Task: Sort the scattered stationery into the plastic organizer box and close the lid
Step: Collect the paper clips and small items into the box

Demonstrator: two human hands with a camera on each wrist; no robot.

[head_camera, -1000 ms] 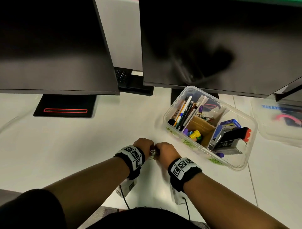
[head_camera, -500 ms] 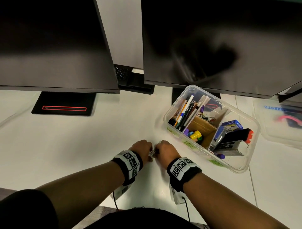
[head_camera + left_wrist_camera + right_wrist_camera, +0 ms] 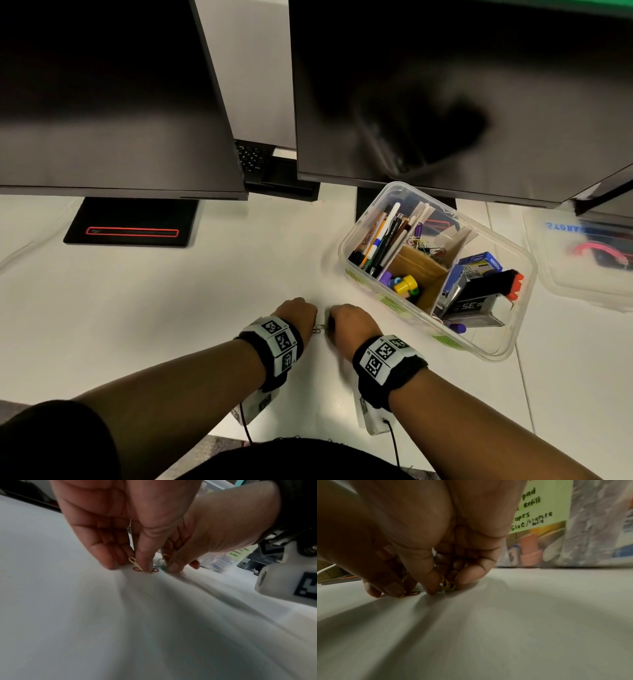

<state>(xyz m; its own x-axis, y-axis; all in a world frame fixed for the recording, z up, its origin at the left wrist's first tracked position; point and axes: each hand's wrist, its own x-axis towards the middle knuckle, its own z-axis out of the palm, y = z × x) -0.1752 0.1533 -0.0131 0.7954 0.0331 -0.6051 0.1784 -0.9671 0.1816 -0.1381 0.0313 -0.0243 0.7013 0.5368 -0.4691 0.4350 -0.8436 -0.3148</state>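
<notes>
Right between left hand and right hand, both curled, pinching paper clips off desk; organizer box nearer right.

A white, smooth worktop carries two large dark flat monitors: one at the left, one at the right, both with blank screens. The left monitor's flat black rectangular base bears a thin red outlined stripe. Between the monitors, behind them, part of a black keyboard shows.
</notes>
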